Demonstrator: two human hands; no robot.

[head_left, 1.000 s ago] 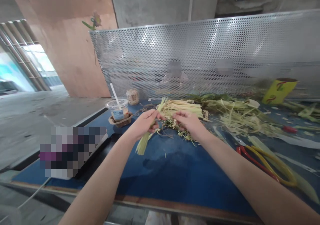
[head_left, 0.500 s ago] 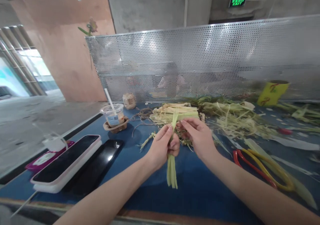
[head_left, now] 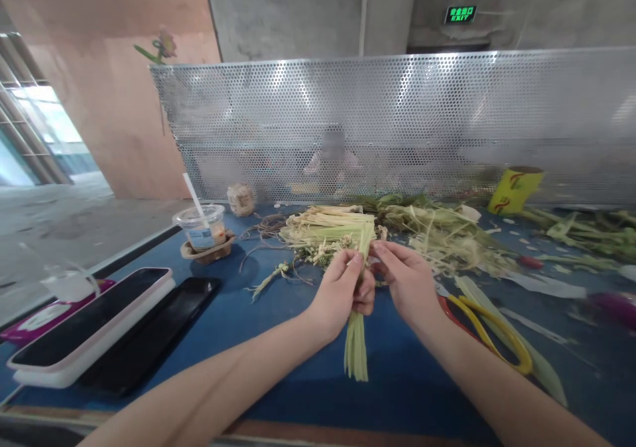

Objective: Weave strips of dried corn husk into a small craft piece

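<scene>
My left hand is closed around a bundle of pale green husk strips, gripping it near its middle. The strips' lower ends hang below the fist, and their upper ends rise past my thumb. Just right of the bundle, my right hand has its thumb and index finger pinched together at the binding point. Whatever lies between those fingertips is too small to make out. Behind the hands rests a pile of finished-looking pale stalk bundles. A knotted husk piece lies left of them.
Yellow-and-red-handled scissors lie beside my right forearm. Loose husks spread behind. On the left are a cup with a straw, a phone and a black tray-like slab. A perforated metal screen borders the table; a yellow can stands near it.
The view has swung slightly, so the table things sit further left. My left hand still grips the strips, whose upper ends now look flatter and wider. My right fingertips stay beside them.
</scene>
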